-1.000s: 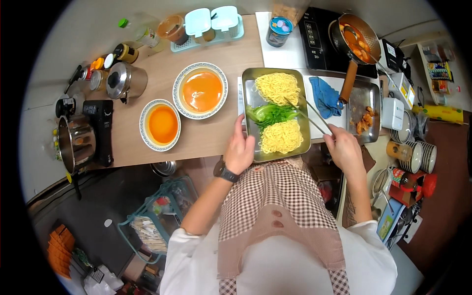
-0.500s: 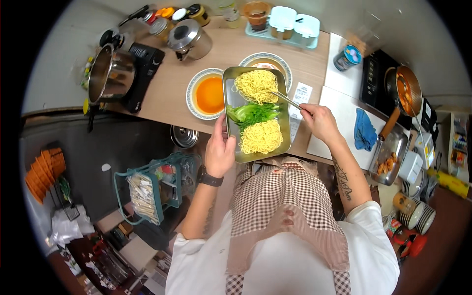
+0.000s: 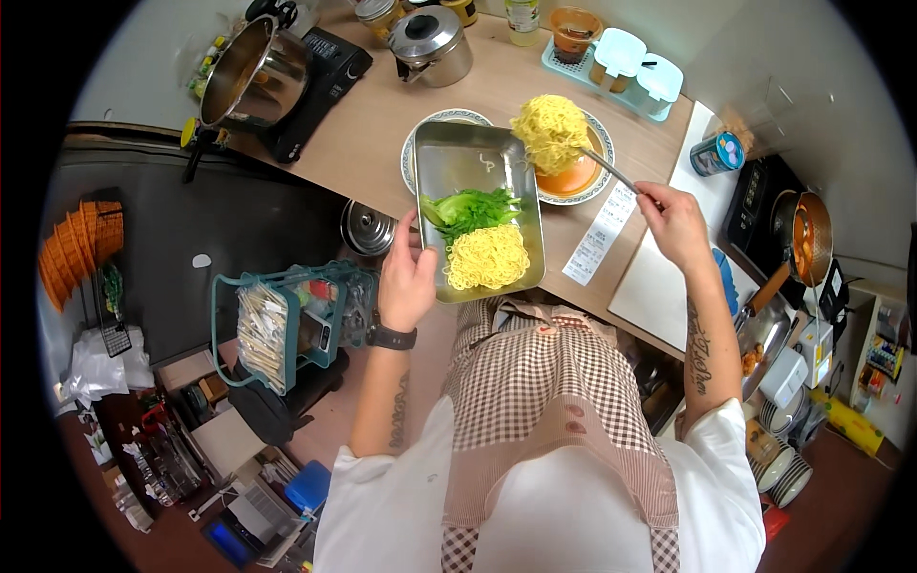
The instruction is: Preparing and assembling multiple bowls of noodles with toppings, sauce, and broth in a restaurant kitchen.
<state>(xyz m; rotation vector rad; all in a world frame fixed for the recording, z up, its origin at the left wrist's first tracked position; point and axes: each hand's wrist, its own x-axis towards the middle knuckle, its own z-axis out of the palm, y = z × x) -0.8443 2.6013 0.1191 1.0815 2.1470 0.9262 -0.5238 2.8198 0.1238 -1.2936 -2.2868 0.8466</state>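
My left hand [image 3: 409, 277] grips the left edge of a rectangular metal tray [image 3: 458, 158]. In it lie leafy greens [image 3: 473, 210] and a nest of yellow noodles [image 3: 488, 259]; a few strands cling to its bare far end. My right hand [image 3: 671, 224] is closed on slim metal tongs [image 3: 613, 170]. Their tips hold a second bundle of noodles [image 3: 552, 132], raised over the right patterned bowl [image 3: 608, 143] with orange broth [image 3: 573, 181]. The tray partly covers the left bowl [image 3: 410, 170], whose contents are hidden.
A paper receipt [image 3: 600, 239] lies right of the bowls. Behind stand a lidded pot [image 3: 435, 53] and light-blue condiment boxes [image 3: 619, 57]. A large pot [image 3: 253, 76] sits on a hob at left, a pan [image 3: 810, 234] at right. A basket [image 3: 287, 325] stands lower left.
One noodle bundle has been lifted out of the tray with the tongs and carried over the right bowl. My view has shifted; the tray now uncovers that bowl and overlaps the left one.
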